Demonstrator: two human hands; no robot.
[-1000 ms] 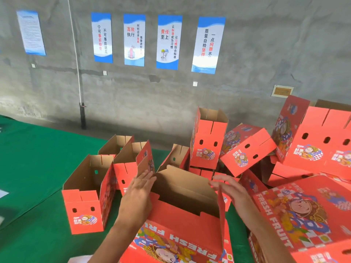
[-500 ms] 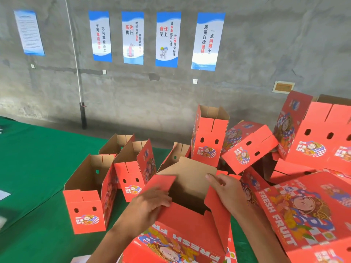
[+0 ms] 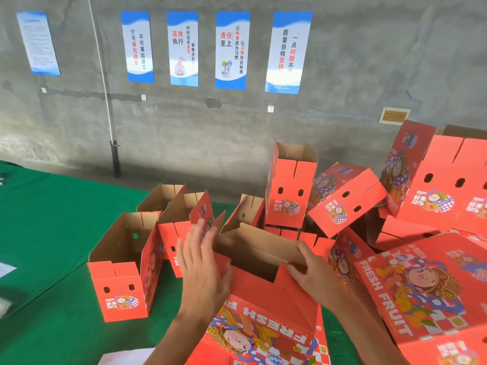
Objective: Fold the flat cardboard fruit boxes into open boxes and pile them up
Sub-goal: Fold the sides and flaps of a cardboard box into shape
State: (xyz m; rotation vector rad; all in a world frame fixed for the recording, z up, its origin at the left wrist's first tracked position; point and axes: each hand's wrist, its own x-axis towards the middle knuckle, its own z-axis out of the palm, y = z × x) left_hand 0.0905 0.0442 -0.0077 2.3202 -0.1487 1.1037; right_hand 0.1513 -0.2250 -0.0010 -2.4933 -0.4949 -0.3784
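My left hand point(image 3: 203, 264) lay flat and wide against the left side of the half-folded box point(image 3: 263, 306) in front of me — my right hand point(image 3: 313, 277) pinched its right end flap, the folded boxes point(image 3: 342, 198) heaped beyond on the green table point(image 3: 47, 219).

left hand point(image 3: 203, 270): fingers straight | right hand point(image 3: 317, 276): fingers curled, gripping

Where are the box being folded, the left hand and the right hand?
box being folded point(image 3: 266, 299): head view, red front panel.
left hand point(image 3: 204, 270): head view, back of hand.
right hand point(image 3: 316, 279): head view, knuckles.
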